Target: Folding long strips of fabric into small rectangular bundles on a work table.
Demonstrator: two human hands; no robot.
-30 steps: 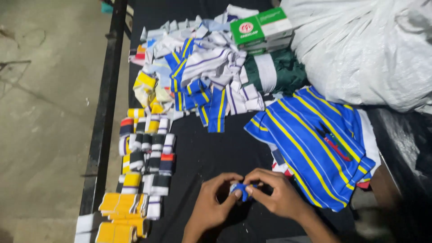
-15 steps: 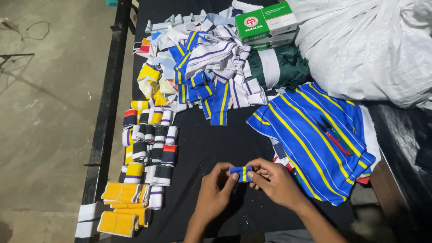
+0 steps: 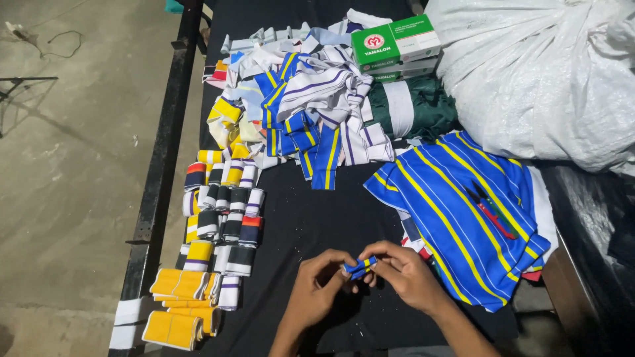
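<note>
Left hand [image 3: 316, 289] and right hand [image 3: 405, 277] pinch a blue-yellow ribbed strip [image 3: 359, 267], apparently half-folded. Left of it: folded strips [image 3: 221, 218] in rows. Beyond: unfolded heap [image 3: 304, 106] remains.

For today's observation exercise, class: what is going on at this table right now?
A person's left hand and right hand pinch a small blue and yellow striped fabric strip between them over a black table. Rolled strips lie in rows to the left, a loose pile of strips beyond, and a blue striped garment piece to the right.
</note>
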